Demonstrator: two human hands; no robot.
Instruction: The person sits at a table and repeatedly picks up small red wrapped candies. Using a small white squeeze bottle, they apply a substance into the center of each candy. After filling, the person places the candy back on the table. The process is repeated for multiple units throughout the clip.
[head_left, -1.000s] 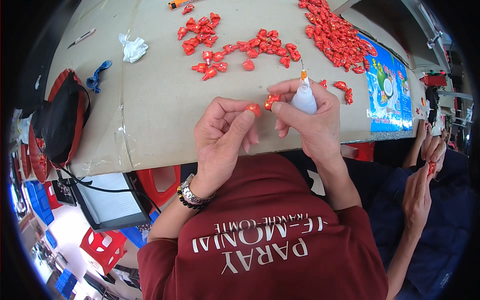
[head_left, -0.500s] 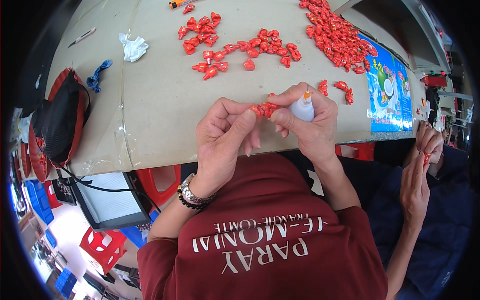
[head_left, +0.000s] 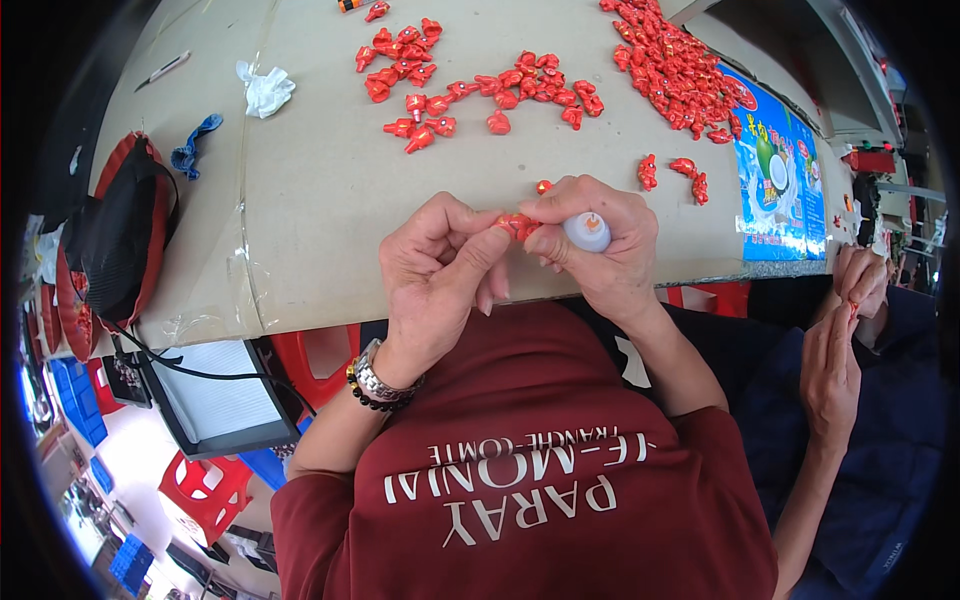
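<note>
My left hand [head_left: 435,275] is closed, its thumb and forefinger pinching one end of a small red toy-like piece [head_left: 518,226]. My right hand [head_left: 612,250] grips the other end with its fingertips. That same hand also keeps a white squeeze bottle [head_left: 588,233] with an orange tip tucked against its fingers, the tip facing up. The exact shape of the held piece is mostly covered by my fingers. Just beyond my right fingertips another red piece [head_left: 544,187] lies on the table [head_left: 330,230].
Loose red pieces [head_left: 500,85] lie scattered across the table, with a big heap [head_left: 670,75] at the far right beside a blue printed cardboard sheet [head_left: 780,180]. Crumpled tissue [head_left: 266,92], a pen [head_left: 163,70] and a black-and-red bag [head_left: 135,230] are leftward. Another person's hands [head_left: 845,340] work at right.
My right hand has rolled so the bottle, upright before, now points its tip more toward the view. Both hands have shifted slightly left, still holding the red piece.
</note>
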